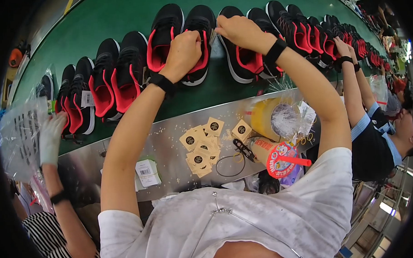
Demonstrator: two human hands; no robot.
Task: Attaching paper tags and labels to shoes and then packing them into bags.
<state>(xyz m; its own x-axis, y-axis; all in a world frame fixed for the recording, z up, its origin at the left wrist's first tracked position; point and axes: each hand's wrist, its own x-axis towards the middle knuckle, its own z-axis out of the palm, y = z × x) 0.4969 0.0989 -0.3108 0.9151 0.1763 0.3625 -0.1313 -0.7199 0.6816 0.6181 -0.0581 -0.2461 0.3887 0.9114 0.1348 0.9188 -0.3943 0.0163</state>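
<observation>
Black shoes with coral-red linings and white soles stand in pairs along a green table. My left hand (pixel 184 54) is closed over the opening of one black shoe (pixel 200 16), fingers pinched by its laces; what they hold is hidden. Across the gap, my right hand (pixel 243 32) is also closed, its fingertips pinched beside that same shoe, near a small thin piece too small to name. Under my right hand and wrist lies another pair, with one shoe (pixel 233 60) partly covered. To the left stands a pair with laces and red insides (pixel 127 79).
Square tan paper cards (pixel 198 159) and scattered white bits lie on the metal ledge (pixel 172 125). Nearby are white tags (pixel 147 173), a yellow tub (pixel 263 118) of clear fasteners, and a lidded cup with red straw (pixel 282 160). Co-workers' hands reach in at left (pixel 52 139) and right (pixel 343 49).
</observation>
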